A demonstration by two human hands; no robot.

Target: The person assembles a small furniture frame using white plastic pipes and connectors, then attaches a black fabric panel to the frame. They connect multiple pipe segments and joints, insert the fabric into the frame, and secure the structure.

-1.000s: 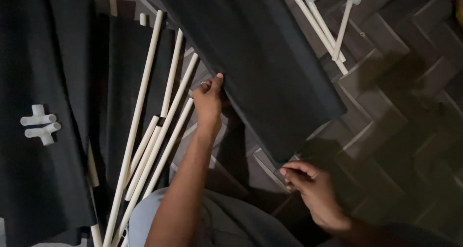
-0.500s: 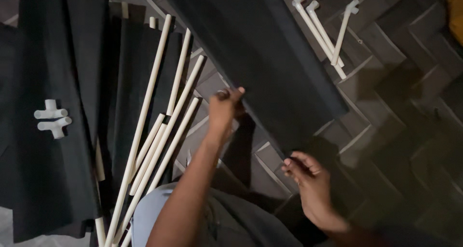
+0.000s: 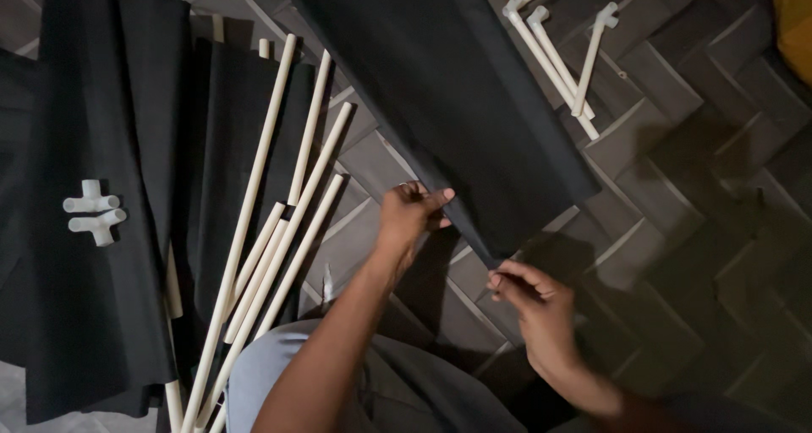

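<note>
Seen from above, two bare hands work the near edge of a large black fabric panel [image 3: 440,103] spread over a herringbone brick floor [image 3: 677,230]. The left hand [image 3: 412,216] has its fingers pressed together, pinching the panel's lower edge. The right hand [image 3: 534,302] pinches what looks like the panel's bottom corner between thumb and fingertips, though the dim light blurs this. Left of the left fingers lie pale wooden rods [image 3: 279,221] and more black fabric [image 3: 101,230] carrying white pipe connectors [image 3: 93,213]. Beyond the right fingers, white pipe pieces [image 3: 558,57] rest on the floor.
</note>
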